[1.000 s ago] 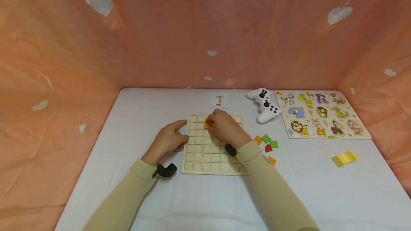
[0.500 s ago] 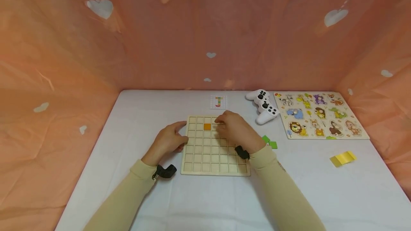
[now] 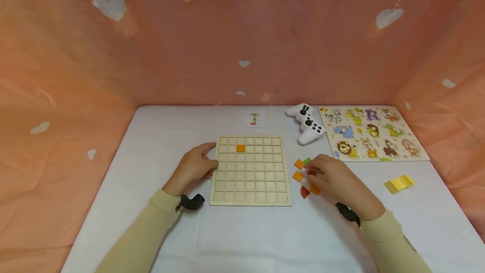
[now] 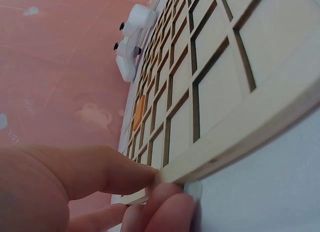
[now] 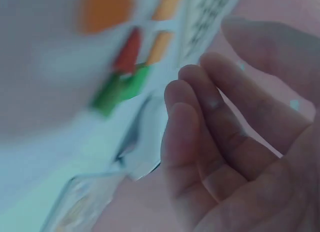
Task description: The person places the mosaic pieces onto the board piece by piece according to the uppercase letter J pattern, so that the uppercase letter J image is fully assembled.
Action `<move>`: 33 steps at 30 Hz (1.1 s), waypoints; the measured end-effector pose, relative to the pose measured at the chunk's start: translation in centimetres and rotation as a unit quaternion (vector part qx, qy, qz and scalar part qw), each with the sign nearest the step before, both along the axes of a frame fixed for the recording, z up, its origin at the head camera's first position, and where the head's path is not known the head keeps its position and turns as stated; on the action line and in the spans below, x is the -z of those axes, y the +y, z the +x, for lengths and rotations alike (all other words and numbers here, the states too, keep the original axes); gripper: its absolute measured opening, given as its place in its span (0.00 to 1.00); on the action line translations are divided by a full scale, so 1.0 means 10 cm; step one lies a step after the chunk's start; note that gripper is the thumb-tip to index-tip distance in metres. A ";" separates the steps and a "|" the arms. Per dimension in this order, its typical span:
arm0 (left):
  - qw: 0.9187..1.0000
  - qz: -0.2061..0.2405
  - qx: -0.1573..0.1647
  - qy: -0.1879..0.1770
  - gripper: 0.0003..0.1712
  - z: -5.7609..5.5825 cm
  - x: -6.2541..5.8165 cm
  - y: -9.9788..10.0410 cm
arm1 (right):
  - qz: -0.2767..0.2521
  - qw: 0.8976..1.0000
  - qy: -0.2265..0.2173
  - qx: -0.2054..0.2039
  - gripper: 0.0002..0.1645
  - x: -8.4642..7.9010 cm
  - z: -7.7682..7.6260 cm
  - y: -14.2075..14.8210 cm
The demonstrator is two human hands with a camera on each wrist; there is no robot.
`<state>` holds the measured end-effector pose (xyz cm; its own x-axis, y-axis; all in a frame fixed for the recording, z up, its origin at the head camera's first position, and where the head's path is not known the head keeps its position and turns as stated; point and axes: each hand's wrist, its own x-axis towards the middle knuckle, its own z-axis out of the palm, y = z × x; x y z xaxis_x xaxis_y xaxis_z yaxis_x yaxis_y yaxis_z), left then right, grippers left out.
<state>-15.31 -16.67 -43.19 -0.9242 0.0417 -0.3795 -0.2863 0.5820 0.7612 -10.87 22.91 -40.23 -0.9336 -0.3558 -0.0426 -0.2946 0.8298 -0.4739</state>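
Observation:
A wooden grid board (image 3: 250, 167) lies on the table with one orange square tile (image 3: 241, 148) in a cell of its second row from the far edge. My left hand (image 3: 193, 165) grips the board's left edge; in the left wrist view the thumb (image 4: 125, 174) is on the rim and the curled fingertips (image 4: 172, 209) are against the side. My right hand (image 3: 335, 182) is over the loose pieces right of the board, fingers loosely bent, holding nothing. Around its fingertips are orange tiles (image 3: 297, 176), a red curved piece (image 3: 305, 192) and a green tile (image 3: 307, 161), partly hidden.
A card (image 3: 254, 119) with a coloured J on a grid lies behind the board. A white game controller (image 3: 306, 123) and an animal puzzle board (image 3: 373, 134) are at the back right. A folded yellow strip (image 3: 399, 184) lies on the right.
My right hand has let go of the orange tile, leaving it in the board, and moved right and nearer to the loose pieces. My left hand stays at the board's edge.

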 end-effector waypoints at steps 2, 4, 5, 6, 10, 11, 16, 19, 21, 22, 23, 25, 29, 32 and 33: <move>1.000 0.001 -0.002 0.000 0.44 0.00 0.00 -0.01 | 0.002 1.000 -0.003 0.011 0.09 0.04 0.09 0.08; 1.000 0.002 -0.002 0.002 0.44 0.01 0.01 -0.02 | 0.007 1.000 -0.001 0.019 0.09 0.09 0.16 0.15; 1.000 0.005 -0.002 0.002 0.44 0.01 0.01 -0.02 | 0.010 1.000 0.001 0.018 0.09 0.11 0.19 0.17; 1.000 0.006 -0.003 0.002 0.44 0.01 0.01 -0.02 | 0.013 1.000 0.000 0.019 0.10 0.13 0.22 0.20; 1.000 0.011 -0.004 0.001 0.44 0.02 0.03 -0.01 | 0.024 1.000 -0.008 0.017 0.12 0.19 0.29 0.26; 1.000 0.010 -0.005 0.001 0.44 0.03 0.03 -0.01 | 0.024 1.000 -0.006 0.016 0.13 0.20 0.30 0.26; 1.000 0.013 -0.007 0.002 0.43 0.03 0.04 0.00 | 0.032 0.999 -0.001 0.011 0.14 0.24 0.32 0.24; 1.000 0.018 -0.007 0.002 0.44 0.03 0.04 0.01 | 0.040 0.999 -0.001 0.013 0.14 0.25 0.31 0.23; 1.000 0.017 -0.007 0.001 0.44 0.03 0.03 0.01 | 0.041 0.999 0.002 0.013 0.14 0.26 0.30 0.23; 1.000 0.016 -0.006 0.001 0.44 0.03 0.03 0.01 | 0.042 0.999 0.002 0.015 0.14 0.26 0.30 0.23; 1.000 0.016 -0.006 0.001 0.44 0.03 0.03 0.01 | 0.043 0.999 0.003 0.016 0.13 0.27 0.30 0.22; 1.000 0.015 -0.005 0.002 0.44 0.03 0.02 0.02 | 0.042 0.999 0.003 0.021 0.13 0.28 0.30 0.22; 1.000 0.013 -0.005 0.007 0.43 0.02 0.01 0.02 | 0.033 0.999 0.002 0.027 0.12 0.29 0.30 0.21; 1.000 0.009 -0.003 0.012 0.43 0.02 0.00 0.01 | 0.026 0.999 0.006 0.028 0.12 0.29 0.28 0.20; 1.000 0.009 -0.003 0.013 0.43 0.02 -0.01 0.01 | 0.027 0.999 0.007 0.027 0.12 0.29 0.28 0.20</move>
